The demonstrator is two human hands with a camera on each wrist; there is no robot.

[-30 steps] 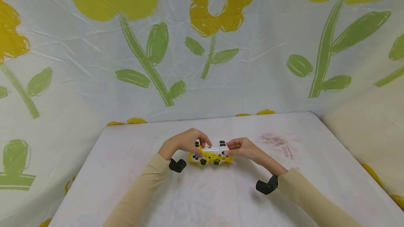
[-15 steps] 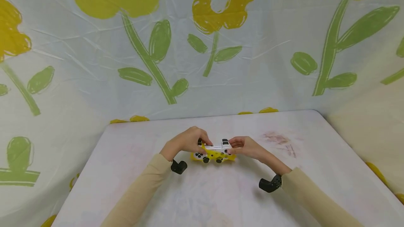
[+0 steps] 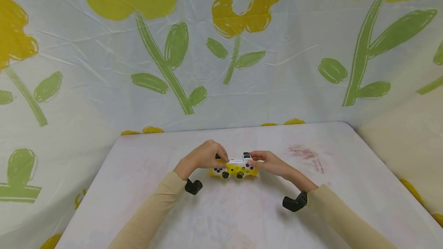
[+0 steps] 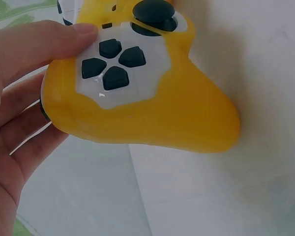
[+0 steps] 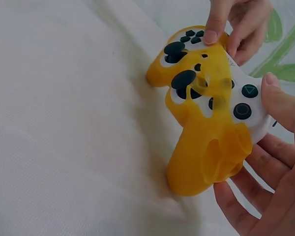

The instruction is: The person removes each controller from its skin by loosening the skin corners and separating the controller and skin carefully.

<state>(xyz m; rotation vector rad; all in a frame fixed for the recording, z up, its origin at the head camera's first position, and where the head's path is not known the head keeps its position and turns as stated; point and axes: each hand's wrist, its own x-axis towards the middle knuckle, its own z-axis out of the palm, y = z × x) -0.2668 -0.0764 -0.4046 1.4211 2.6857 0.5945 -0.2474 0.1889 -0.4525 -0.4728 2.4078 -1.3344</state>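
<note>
A white game controller (image 3: pixel 233 166) lies near the middle of the table (image 3: pixel 138 187), partly wrapped in a yellow silicone cover (image 5: pixel 206 147). The left hand (image 3: pixel 202 157) grips the controller's left end, its thumb (image 4: pixel 49 42) pressing beside the black direction pad (image 4: pixel 113 64). The right hand (image 3: pixel 268 161) curls its fingers round the controller's right end, where the cover hangs loose and crumpled, baring the white shell around the black round buttons (image 5: pixel 242 111). By the look of it the left grip is seated in the cover, while the right side remains unfitted.
</note>
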